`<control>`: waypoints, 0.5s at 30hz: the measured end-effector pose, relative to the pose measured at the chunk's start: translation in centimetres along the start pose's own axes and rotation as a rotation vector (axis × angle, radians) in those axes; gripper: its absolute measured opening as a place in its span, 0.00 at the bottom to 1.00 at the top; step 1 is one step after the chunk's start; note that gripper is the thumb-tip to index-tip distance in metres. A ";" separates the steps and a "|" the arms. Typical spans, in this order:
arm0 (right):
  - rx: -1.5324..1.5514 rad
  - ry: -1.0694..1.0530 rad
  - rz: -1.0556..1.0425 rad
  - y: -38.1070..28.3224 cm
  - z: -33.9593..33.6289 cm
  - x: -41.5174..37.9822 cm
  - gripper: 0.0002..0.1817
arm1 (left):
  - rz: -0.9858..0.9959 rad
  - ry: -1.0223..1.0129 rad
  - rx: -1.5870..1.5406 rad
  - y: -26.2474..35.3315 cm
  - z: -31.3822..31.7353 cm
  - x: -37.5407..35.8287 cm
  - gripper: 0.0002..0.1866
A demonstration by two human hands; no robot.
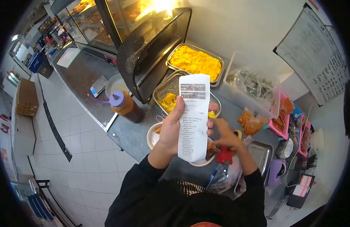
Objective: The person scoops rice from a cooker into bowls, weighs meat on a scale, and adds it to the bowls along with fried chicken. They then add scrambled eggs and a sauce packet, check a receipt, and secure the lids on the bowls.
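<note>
Left hand (167,130) grips long printed paper slip (194,121), thumb over the front, fingers wrapped behind; print faces the camera, slip at frame centre, roughly upright. Right hand (227,137) at 4 o'clock of the slip, above the near bowl (200,165), fingers partly bent; cannot tell if they hold anything.

Progress as seen: slip out and held up for view; two white bowls out. Near bowl mostly hidden by slip and hand, so its fill is unclear. The left bowl (149,139), at 8 o'clock, has some food in it, mostly hidden by the left hand. No pouring or scooping under way. Sauce bottle (127,108) stands capped at 9 o'clock. Blue pen (212,177) lies unheld at 5 o'clock.

Behind the slip, toward 11, sits a metal tray (155,92) with yellow food (168,102) lying low, base partly bare. The far tray (222,65) at 12 is heaped with yellow food (195,62). Clear plastic box (238,92) of bagged greens at 2 o'clock, orange bags (252,122) at 3, red object (225,155) just beside the right hand. All on the grey worktop (135,142).
</note>
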State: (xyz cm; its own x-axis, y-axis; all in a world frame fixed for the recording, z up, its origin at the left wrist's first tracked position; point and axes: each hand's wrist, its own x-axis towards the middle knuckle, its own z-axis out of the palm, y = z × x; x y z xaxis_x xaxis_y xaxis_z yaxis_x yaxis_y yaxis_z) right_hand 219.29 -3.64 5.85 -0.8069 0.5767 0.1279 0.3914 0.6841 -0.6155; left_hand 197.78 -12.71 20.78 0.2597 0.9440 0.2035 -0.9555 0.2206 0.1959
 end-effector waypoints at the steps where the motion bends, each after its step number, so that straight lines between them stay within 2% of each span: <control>1: -0.033 0.082 0.094 0.5 -3.0 1.6 0.38 | 0.002 -0.002 -0.003 0.4 -0.3 0.2 0.29; 2: -0.194 0.272 0.161 2.5 -5.0 3.0 0.28 | 0.005 -0.002 -0.002 0.7 -0.5 0.4 0.29; 3: -0.100 0.442 0.279 6.5 -6.9 4.4 0.19 | 0.045 0.027 0.000 0.9 -0.6 0.5 0.29; 4: -0.129 0.502 0.344 9.9 -9.7 5.9 0.14 | 0.082 0.052 0.003 1.2 -0.6 0.6 0.30; 6: -0.246 0.376 0.543 18.8 -13.2 7.4 0.16 | 0.126 0.050 0.001 1.4 -1.0 1.2 0.29; 9: -0.275 0.150 0.562 27.8 -11.2 8.7 0.19 | 0.185 0.165 0.025 1.8 -1.9 1.7 0.25; 12: -0.636 0.338 0.706 26.7 -8.9 10.3 0.23 | 0.250 0.206 0.041 2.0 -3.1 1.9 0.24; 14: -0.617 0.298 0.537 31.2 -9.7 10.3 0.30 | 0.268 0.235 0.040 2.1 -3.9 1.9 0.24; 15: -0.406 0.319 0.576 31.7 -10.6 10.2 0.29 | 0.276 0.253 0.038 2.2 -4.2 1.8 0.24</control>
State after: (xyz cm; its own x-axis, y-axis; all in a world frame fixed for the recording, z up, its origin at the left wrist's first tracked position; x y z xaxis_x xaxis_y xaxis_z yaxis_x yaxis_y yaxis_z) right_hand 228.17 28.63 -4.15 -0.2848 0.9498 0.1297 0.8920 0.3121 -0.3269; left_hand 195.58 -9.52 17.50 -0.0545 0.9984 0.0115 -0.9777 -0.0557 0.2027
